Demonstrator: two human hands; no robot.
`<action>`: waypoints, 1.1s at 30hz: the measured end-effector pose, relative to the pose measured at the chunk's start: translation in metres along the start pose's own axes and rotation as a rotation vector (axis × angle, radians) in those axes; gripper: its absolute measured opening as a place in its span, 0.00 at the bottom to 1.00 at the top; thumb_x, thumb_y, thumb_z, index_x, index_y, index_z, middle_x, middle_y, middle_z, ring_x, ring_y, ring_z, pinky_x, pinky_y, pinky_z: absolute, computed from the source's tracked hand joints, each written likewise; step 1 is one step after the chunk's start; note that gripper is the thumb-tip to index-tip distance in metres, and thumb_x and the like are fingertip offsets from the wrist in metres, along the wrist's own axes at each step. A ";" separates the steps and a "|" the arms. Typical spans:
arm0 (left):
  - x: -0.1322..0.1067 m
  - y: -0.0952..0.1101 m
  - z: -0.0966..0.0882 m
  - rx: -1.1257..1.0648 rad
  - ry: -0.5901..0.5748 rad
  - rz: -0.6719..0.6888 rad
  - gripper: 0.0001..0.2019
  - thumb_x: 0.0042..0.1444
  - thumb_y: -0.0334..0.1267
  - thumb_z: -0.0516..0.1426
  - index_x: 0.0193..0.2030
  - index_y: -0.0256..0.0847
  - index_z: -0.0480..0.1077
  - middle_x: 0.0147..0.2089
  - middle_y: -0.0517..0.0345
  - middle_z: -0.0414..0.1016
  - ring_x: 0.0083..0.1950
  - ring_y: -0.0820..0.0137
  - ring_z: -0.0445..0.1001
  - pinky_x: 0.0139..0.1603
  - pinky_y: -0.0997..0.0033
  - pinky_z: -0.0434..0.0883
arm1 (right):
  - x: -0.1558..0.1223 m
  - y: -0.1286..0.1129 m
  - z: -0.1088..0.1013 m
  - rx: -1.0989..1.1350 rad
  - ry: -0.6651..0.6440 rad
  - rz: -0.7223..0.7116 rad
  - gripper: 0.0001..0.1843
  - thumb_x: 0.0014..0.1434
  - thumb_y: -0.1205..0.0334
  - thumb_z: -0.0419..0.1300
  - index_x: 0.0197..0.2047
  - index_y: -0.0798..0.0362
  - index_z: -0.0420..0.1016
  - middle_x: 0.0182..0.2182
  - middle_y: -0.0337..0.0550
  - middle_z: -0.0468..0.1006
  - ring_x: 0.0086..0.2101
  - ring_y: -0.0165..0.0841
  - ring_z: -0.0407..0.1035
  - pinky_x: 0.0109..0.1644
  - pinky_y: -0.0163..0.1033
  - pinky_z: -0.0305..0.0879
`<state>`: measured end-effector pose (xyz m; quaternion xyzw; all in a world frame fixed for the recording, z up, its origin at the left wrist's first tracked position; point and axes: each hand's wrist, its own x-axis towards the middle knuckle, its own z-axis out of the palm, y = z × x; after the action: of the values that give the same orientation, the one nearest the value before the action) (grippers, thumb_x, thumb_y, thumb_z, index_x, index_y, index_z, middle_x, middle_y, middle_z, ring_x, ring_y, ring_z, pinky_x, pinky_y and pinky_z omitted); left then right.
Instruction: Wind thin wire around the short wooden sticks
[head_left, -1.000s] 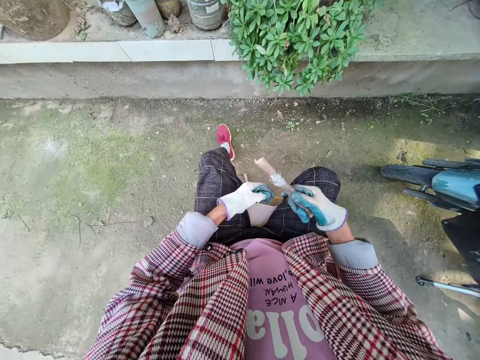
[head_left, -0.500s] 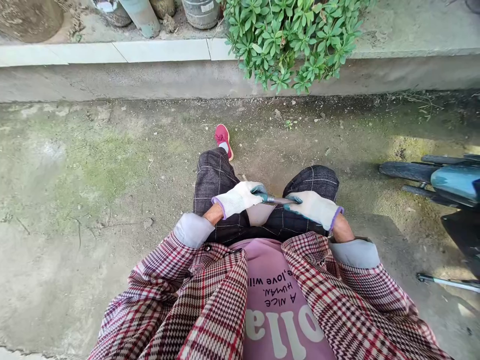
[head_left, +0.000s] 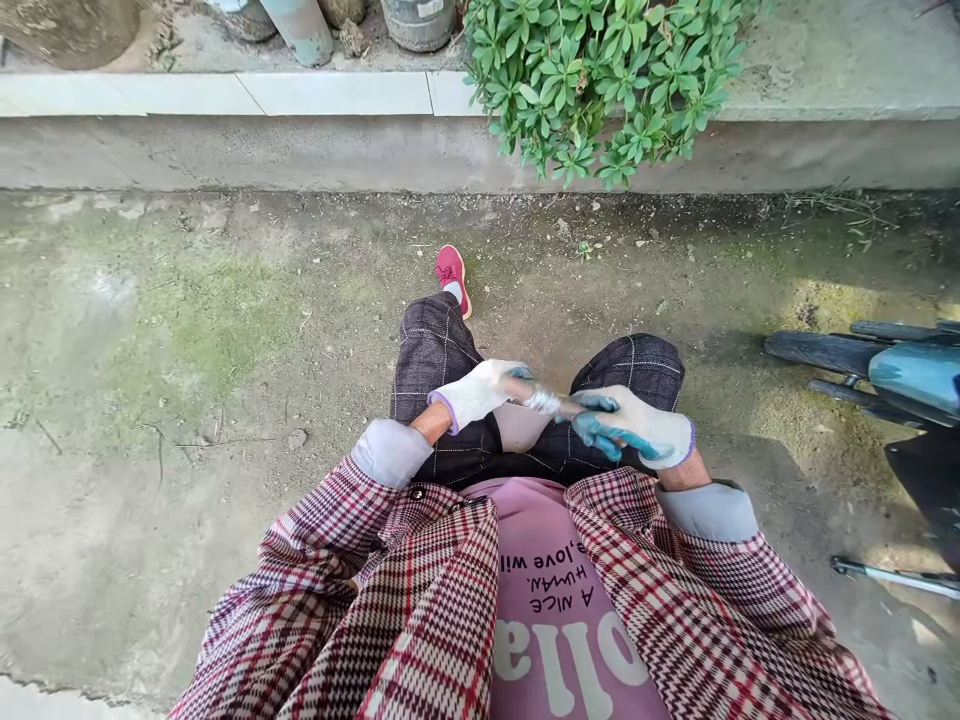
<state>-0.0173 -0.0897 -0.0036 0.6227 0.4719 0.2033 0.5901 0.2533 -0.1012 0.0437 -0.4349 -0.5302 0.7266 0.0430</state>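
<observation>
Both my hands wear white knit gloves with blue-green coated palms and purple cuffs. In my left hand (head_left: 480, 390) is the handle end of a short tool (head_left: 544, 402), its fingers wrapped round it. The tool has a wood-coloured handle and a shiny silvery middle, smeared by motion; its exact kind I cannot make out. My right hand (head_left: 630, 425) grips the tool's other end between thumb and fingers, which hide its tip. The tool lies roughly level across my lap, between the knees of my dark checked trousers (head_left: 435, 345).
Ahead runs a low concrete ledge with white tiles (head_left: 337, 95). Several pots and buckets (head_left: 420, 22) and a leafy green plant (head_left: 600, 80) stand on it. A small blue wheeled vehicle (head_left: 911, 372) and a thin metal rod (head_left: 896, 578) are at right, on mossy ground (head_left: 202, 320).
The tool has turned or shifted, and more of its handle and silvery middle shows. My right hand has rolled, showing its blue-green fingers. The view has moved slightly.
</observation>
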 end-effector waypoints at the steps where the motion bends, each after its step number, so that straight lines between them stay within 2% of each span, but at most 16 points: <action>1: 0.000 0.002 -0.003 0.020 0.008 -0.002 0.08 0.57 0.38 0.59 0.37 0.36 0.78 0.35 0.57 0.80 0.37 0.68 0.74 0.42 0.69 0.73 | 0.001 0.001 -0.001 -0.111 -0.050 0.003 0.21 0.58 0.42 0.65 0.36 0.53 0.77 0.24 0.37 0.75 0.19 0.27 0.64 0.21 0.33 0.62; 4: -0.002 0.012 -0.007 0.138 0.041 -0.020 0.07 0.58 0.37 0.59 0.38 0.37 0.78 0.37 0.57 0.81 0.39 0.69 0.74 0.45 0.70 0.72 | 0.008 0.005 -0.001 -0.503 -0.059 -0.003 0.14 0.61 0.50 0.63 0.36 0.53 0.80 0.27 0.40 0.79 0.26 0.30 0.69 0.29 0.35 0.64; 7: -0.005 0.020 -0.003 0.247 0.030 -0.047 0.07 0.58 0.36 0.59 0.36 0.38 0.78 0.36 0.58 0.80 0.37 0.69 0.74 0.43 0.71 0.72 | 0.015 0.007 -0.001 -0.722 0.095 0.028 0.10 0.62 0.57 0.61 0.33 0.53 0.79 0.28 0.45 0.81 0.29 0.34 0.70 0.34 0.38 0.63; 10: -0.007 0.021 0.004 0.235 0.017 -0.039 0.08 0.59 0.36 0.58 0.38 0.38 0.79 0.35 0.58 0.80 0.36 0.69 0.73 0.41 0.71 0.71 | 0.019 0.010 -0.005 -0.857 0.280 0.078 0.09 0.63 0.58 0.60 0.35 0.51 0.79 0.33 0.47 0.83 0.34 0.37 0.74 0.38 0.38 0.64; 13: -0.007 0.018 0.011 0.147 0.027 -0.044 0.10 0.59 0.35 0.57 0.42 0.36 0.80 0.37 0.55 0.81 0.36 0.69 0.74 0.40 0.71 0.72 | 0.019 0.013 -0.009 -0.805 0.445 0.053 0.09 0.64 0.57 0.61 0.39 0.51 0.80 0.36 0.48 0.84 0.37 0.38 0.75 0.39 0.37 0.66; 16: -0.005 0.013 0.016 0.012 0.020 -0.072 0.12 0.58 0.33 0.56 0.43 0.34 0.80 0.38 0.54 0.82 0.37 0.69 0.75 0.42 0.70 0.74 | 0.017 0.015 -0.007 -0.449 0.496 0.012 0.13 0.65 0.51 0.62 0.41 0.52 0.79 0.28 0.44 0.79 0.28 0.34 0.70 0.30 0.37 0.63; 18: -0.003 0.010 0.016 -0.071 0.026 -0.068 0.13 0.58 0.32 0.56 0.44 0.34 0.80 0.41 0.53 0.83 0.39 0.70 0.76 0.45 0.70 0.75 | 0.016 0.015 -0.002 -0.147 0.464 0.026 0.18 0.62 0.43 0.64 0.39 0.51 0.77 0.23 0.38 0.73 0.21 0.30 0.63 0.22 0.36 0.59; 20: -0.002 0.008 0.014 -0.101 0.032 -0.048 0.13 0.58 0.31 0.57 0.46 0.34 0.81 0.44 0.52 0.84 0.41 0.69 0.77 0.49 0.69 0.75 | 0.016 0.011 0.002 0.067 0.412 0.028 0.23 0.57 0.38 0.67 0.36 0.51 0.74 0.22 0.34 0.70 0.18 0.27 0.59 0.17 0.34 0.56; 23: -0.001 0.003 0.008 -0.042 0.044 -0.047 0.10 0.58 0.31 0.58 0.43 0.36 0.81 0.43 0.53 0.85 0.40 0.68 0.78 0.49 0.68 0.75 | 0.013 0.005 0.005 0.163 0.332 -0.003 0.25 0.54 0.38 0.69 0.33 0.51 0.71 0.23 0.35 0.72 0.16 0.25 0.60 0.15 0.33 0.55; 25: 0.000 0.000 0.003 0.007 0.059 -0.056 0.08 0.58 0.30 0.59 0.40 0.37 0.81 0.40 0.54 0.84 0.39 0.67 0.78 0.48 0.68 0.75 | 0.011 0.002 0.004 0.138 0.246 -0.009 0.25 0.55 0.38 0.69 0.33 0.52 0.72 0.23 0.37 0.73 0.16 0.25 0.61 0.15 0.32 0.55; 28: 0.003 -0.001 -0.004 0.038 0.049 -0.045 0.08 0.57 0.27 0.59 0.39 0.37 0.80 0.41 0.55 0.84 0.42 0.66 0.79 0.51 0.67 0.75 | 0.007 0.002 0.001 0.023 0.085 0.011 0.23 0.56 0.40 0.68 0.32 0.53 0.74 0.22 0.37 0.73 0.17 0.25 0.62 0.17 0.32 0.58; 31: 0.003 0.002 -0.009 0.131 0.035 -0.033 0.08 0.57 0.29 0.60 0.41 0.37 0.81 0.44 0.54 0.84 0.47 0.64 0.79 0.56 0.66 0.74 | 0.007 0.003 -0.003 -0.160 -0.038 0.012 0.20 0.56 0.44 0.68 0.33 0.54 0.78 0.23 0.36 0.74 0.21 0.27 0.64 0.23 0.33 0.63; 33: 0.001 0.006 -0.010 0.235 0.025 -0.027 0.08 0.59 0.31 0.60 0.42 0.38 0.81 0.45 0.54 0.83 0.47 0.64 0.79 0.56 0.67 0.73 | 0.008 0.004 -0.006 -0.306 -0.076 -0.024 0.17 0.57 0.47 0.67 0.34 0.53 0.81 0.26 0.38 0.78 0.26 0.30 0.69 0.29 0.35 0.66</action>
<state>-0.0226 -0.0828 0.0036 0.6787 0.5081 0.1462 0.5097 0.2539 -0.0949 0.0356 -0.4023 -0.6411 0.6526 -0.0350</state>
